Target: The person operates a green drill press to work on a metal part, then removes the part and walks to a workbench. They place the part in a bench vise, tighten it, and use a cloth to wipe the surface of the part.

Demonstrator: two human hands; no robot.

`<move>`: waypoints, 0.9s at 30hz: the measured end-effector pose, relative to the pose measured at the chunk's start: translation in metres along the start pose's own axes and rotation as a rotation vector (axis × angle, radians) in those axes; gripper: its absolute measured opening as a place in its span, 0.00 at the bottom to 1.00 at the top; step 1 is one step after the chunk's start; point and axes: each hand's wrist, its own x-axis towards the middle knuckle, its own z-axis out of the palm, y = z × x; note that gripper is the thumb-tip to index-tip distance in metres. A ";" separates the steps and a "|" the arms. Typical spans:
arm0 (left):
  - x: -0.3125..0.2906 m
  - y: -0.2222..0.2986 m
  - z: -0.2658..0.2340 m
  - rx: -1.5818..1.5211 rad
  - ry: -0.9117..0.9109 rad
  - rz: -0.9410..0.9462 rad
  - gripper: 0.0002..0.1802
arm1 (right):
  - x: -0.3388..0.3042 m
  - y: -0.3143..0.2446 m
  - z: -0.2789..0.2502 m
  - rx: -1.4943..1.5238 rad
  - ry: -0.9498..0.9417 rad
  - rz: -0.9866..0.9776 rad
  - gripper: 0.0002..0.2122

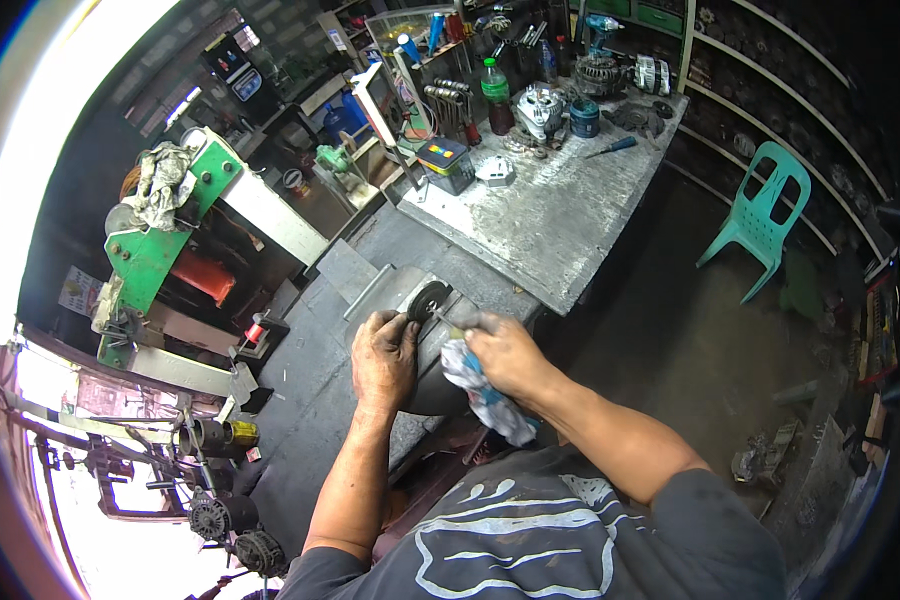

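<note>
My left hand (385, 358) is closed at the edge of a black, pulley-like ring (430, 299), thumb and fingers pressed against its near side. The ring has a metal centre and rests on a grey metal fixture (398, 285) on the bench. To its right, my right hand (502, 352) is closed around a thin tool, slightly smeared by motion, whose tip points at the ring's centre. A white and blue rag (485, 395) hangs beneath that hand, bunched against the palm. My fingers hide the tool's handle.
A metal-topped table (560, 225) adjoins the bench, carrying a green-capped bottle (495, 90), alternator parts (541, 110) and a screwdriver (613, 147). A green press frame (150, 262) stands left. A teal plastic chair (765, 220) stands right, before shelves of parts.
</note>
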 end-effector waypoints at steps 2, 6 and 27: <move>0.001 0.000 0.000 -0.005 -0.008 0.004 0.11 | 0.004 -0.008 0.009 -0.015 -0.025 -0.292 0.12; 0.000 0.000 -0.002 0.005 -0.031 -0.032 0.12 | -0.006 -0.012 0.004 0.158 -0.057 -0.102 0.13; 0.001 -0.002 -0.005 -0.004 -0.027 -0.037 0.12 | -0.013 -0.049 0.003 -0.660 0.054 -0.305 0.15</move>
